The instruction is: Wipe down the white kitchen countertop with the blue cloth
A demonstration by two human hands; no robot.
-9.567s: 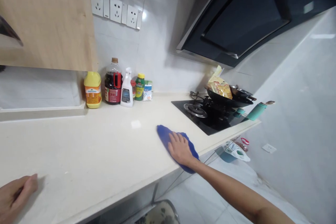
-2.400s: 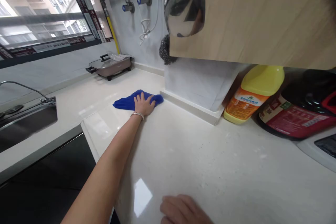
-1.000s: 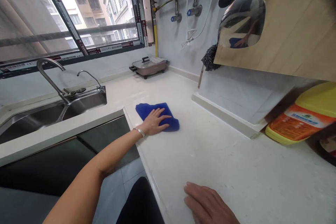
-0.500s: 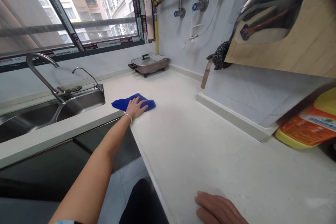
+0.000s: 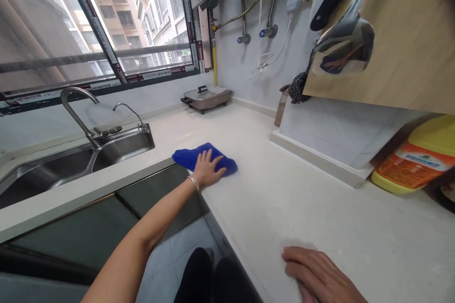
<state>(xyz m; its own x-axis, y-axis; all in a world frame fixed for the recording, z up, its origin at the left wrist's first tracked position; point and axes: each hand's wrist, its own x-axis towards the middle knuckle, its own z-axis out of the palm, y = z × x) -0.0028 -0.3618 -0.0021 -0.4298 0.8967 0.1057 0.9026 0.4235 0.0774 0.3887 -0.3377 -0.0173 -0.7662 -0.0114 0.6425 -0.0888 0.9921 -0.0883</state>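
My left hand [image 5: 208,169] lies palm down with its fingers spread on a blue cloth [image 5: 190,157], pressing it against the white countertop [image 5: 263,199]. The cloth is spread out and rumpled, near the inner corner of the counter. Part of it is hidden under the palm. A bracelet circles the left wrist. At the lower right my right hand [image 5: 320,272] rests on the countertop, its fingers stretched out and slightly bent, with no object visible in it. The bottom edge of the view cuts off part of this hand.
Left of the cloth is a double steel sink [image 5: 122,147] with a large faucet [image 5: 76,111]. An electric pan [image 5: 208,98] with a glass lid stands in the back corner. On the right are a wooden board [image 5: 401,47], a metal ladle [image 5: 350,45] and a yellow bottle [image 5: 414,163].
My left hand has slid the blue cloth along the counter, nearer to me and away from the sink. My right hand stays on the countertop. The view has shifted slightly.
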